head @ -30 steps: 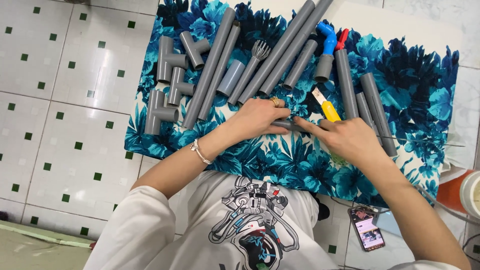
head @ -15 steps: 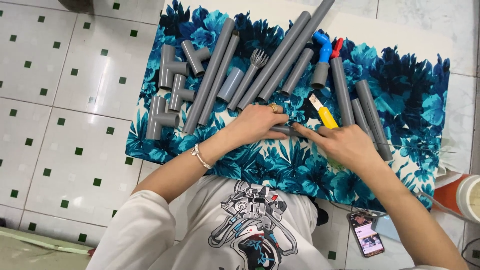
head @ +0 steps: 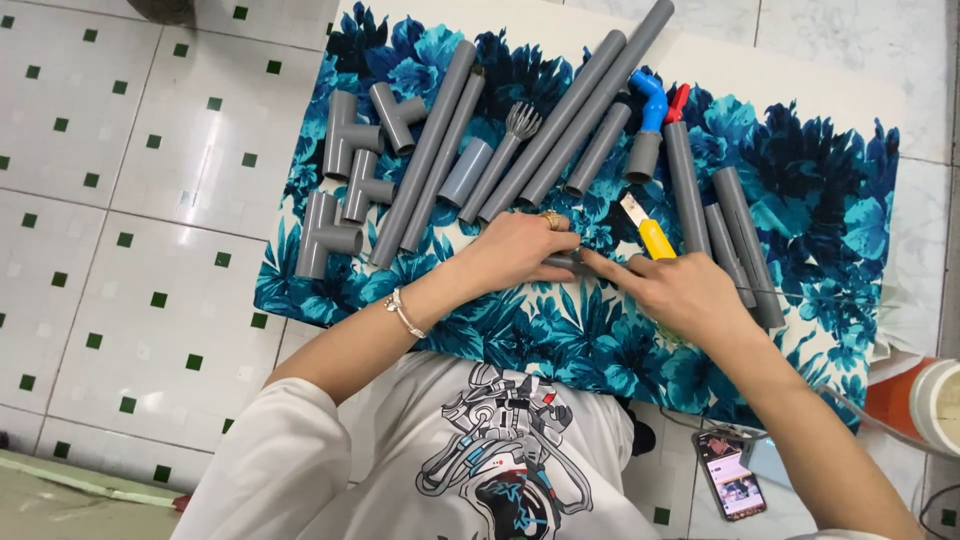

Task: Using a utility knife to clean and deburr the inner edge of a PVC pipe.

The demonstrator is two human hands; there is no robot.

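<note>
Hardly anything moved since prev frame: left hand & right hand still pinch a short grey pipe piece between them, lying mid-cloth, w/ yellow-handled cutter just right.

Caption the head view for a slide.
Both hands, left hand and right hand, pinch a short grey pipe piece over a blue floral cloth lined with grey pipes.

Left hand, right hand pinch short grey pipe over floral cloth.
</note>
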